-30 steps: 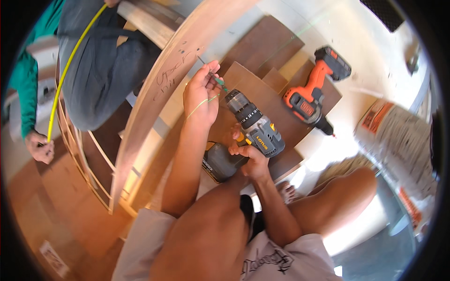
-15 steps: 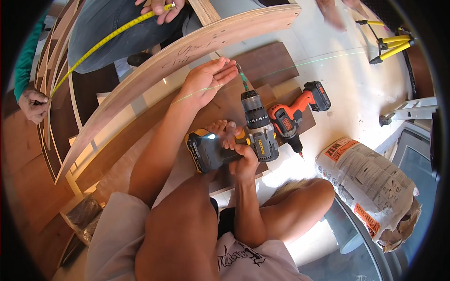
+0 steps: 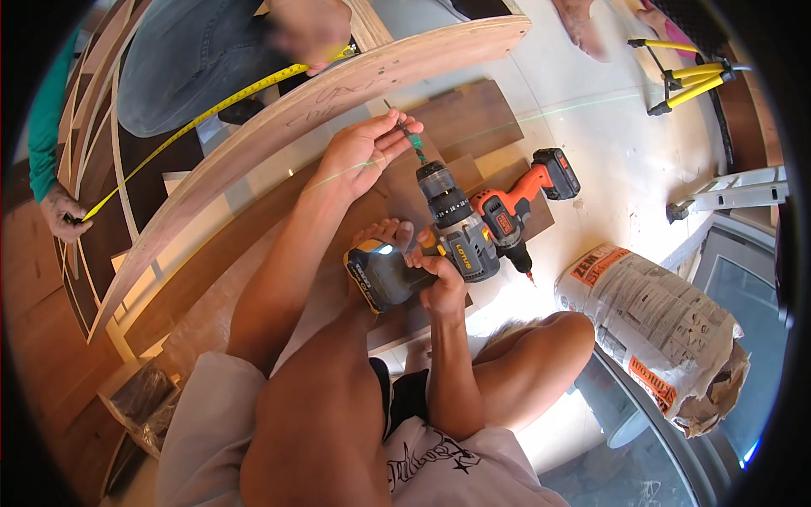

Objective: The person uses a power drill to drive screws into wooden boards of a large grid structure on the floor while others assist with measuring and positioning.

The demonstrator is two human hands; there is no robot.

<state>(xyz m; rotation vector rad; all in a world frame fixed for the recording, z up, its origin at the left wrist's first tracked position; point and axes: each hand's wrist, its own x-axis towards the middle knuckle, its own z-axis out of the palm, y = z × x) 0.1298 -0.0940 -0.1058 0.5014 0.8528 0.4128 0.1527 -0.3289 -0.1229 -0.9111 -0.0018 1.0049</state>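
Observation:
A grey and black cordless drill (image 3: 469,245) is held by its grip in my right hand (image 3: 441,279), its battery pointing left and its chuck tilted up and away. From the chuck runs a long drill bit (image 3: 419,150) with a green section. The fingers and thumb of my left hand (image 3: 365,154) close loosely around this bit near its thin tip. Just right of the drill, an orange and black cordless drill (image 3: 515,207) lies on brown boards (image 3: 473,118). Beyond my left hand stands a curved plywood piece (image 3: 279,127) with pencil writing.
Across the plywood, another person's hands (image 3: 66,211) stretch a yellow tape measure (image 3: 194,118). A torn paper sack (image 3: 650,325) lies on the right, near a metal ladder-like frame (image 3: 735,190) and a yellow-legged stand (image 3: 688,80). Bare feet (image 3: 583,29) show at the top.
My left fingers have closed in around the bit, and the drill has tilted slightly left. The other person's upper hand has moved down toward the plywood with the tape.

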